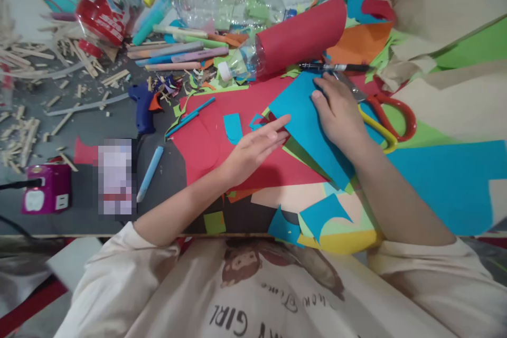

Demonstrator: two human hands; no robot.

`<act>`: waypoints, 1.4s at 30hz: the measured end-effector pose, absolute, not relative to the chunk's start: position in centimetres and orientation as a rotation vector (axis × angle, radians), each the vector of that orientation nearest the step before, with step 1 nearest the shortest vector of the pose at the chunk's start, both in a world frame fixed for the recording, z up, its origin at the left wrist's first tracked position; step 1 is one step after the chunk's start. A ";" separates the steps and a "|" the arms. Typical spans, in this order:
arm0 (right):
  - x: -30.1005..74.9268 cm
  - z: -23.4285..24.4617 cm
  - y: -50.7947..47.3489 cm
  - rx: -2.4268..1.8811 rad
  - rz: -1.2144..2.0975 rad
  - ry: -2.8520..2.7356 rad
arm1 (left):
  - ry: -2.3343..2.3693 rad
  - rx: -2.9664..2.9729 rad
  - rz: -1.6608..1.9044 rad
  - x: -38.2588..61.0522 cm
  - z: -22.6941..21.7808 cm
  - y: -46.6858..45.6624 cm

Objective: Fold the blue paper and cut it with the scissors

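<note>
Left hand [253, 148]: flat and spread, your fingertips touch the blue paper [312, 132] | right hand [336, 111]: spread, presses the blue paper onto red paper [206, 137] | scissors [380, 116]: at 3 o'clock of your right hand, on the bench [91, 127]

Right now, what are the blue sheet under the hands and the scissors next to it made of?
The blue sheet looks like matte craft paper: flat, thin, cleanly cut edges, no shine. The right hand presses on it; the left hand touches its corner. The scissors seem to have grey metal blades and glossy plastic handles, one red loop and one yellow.
</note>
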State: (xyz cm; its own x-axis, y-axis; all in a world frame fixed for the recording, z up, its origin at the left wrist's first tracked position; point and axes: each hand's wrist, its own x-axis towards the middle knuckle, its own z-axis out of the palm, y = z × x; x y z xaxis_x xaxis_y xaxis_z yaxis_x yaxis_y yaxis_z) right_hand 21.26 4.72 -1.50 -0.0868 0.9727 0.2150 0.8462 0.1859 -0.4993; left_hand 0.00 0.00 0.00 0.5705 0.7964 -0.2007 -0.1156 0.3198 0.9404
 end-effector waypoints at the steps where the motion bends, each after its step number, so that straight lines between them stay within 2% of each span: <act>1: 21.3 -1.5 4.8 -1.697 0.328 -1.963 | 0.769 1.130 0.679 -0.1 0.1 0.0; 8: 21.7 -1.1 5.0 -1.674 0.358 -1.940 | 0.916 1.093 0.821 -2.4 3.1 -1.1; 14: 21.3 -0.3 4.8 -1.610 0.370 -1.835 | 1.333 0.961 1.139 -6.4 3.8 -0.3; 19: 20.8 -0.1 4.3 -1.496 0.368 -1.841 | 1.479 1.089 1.003 -7.9 2.1 0.6; 24: 20.7 0.2 4.1 -1.428 0.379 -1.930 | 1.471 1.259 0.812 -7.5 2.3 0.0; 31: 19.4 0.7 3.1 -1.400 0.518 -2.263 | 1.499 1.437 0.664 -6.8 2.3 -1.8; 38: 19.0 -0.2 2.7 -1.414 0.503 -2.363 | 1.611 2.218 0.709 -7.2 1.0 -3.2; 42: 18.8 -0.1 2.7 -1.416 0.551 -2.325 | 1.201 2.605 0.427 -5.6 0.8 -4.8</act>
